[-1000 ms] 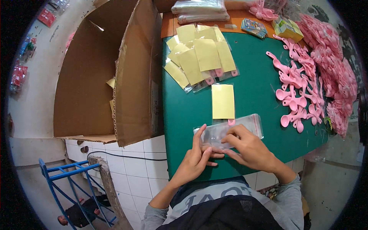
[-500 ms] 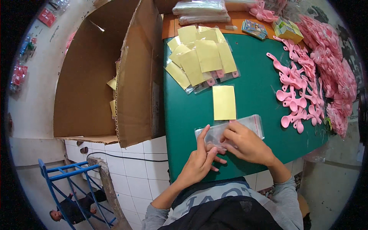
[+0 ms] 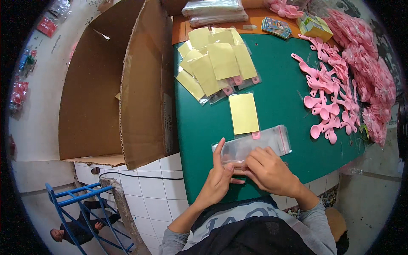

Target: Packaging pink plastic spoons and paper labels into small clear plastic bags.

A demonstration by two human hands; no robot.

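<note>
- A clear plastic bag (image 3: 255,144) is lying flat on the green tabletop (image 3: 280,106), near its front edge, long side running left to right.
- The left hand (image 3: 219,178) is resting on the bag's left end: index finger stretched straight up along the edge, thumb pressing toward the right hand; fingers are apart, not clamped around anything.
- The right hand (image 3: 267,170) is lying palm-down over the bag's lower middle, fingers curled and pressing on the film beside the left thumb; whether it is pinching the bag is not resolvable.
- A yellow card (image 3: 243,113) is lying just behind the bag, with a small pink tip (image 3: 256,135) showing at its lower right corner, touching the bag's upper edge.
- A fan of packed bags with yellow cards (image 3: 214,68) is sitting further back on the tabletop, overlapping one another, pink ends showing at their lower edges.
- Loose pink spoons (image 3: 325,102) are scattered to the right, well apart from the hands; a heap of bagged pink items (image 3: 365,63) is running along the right edge.
- A large open cardboard box (image 3: 114,85) is standing against the left side of the tabletop.
- A stack of clear bags (image 3: 214,10) is lying at the far edge on an orange surface.
- A blue metal frame (image 3: 80,204) is standing on the floor, lower left.
</note>
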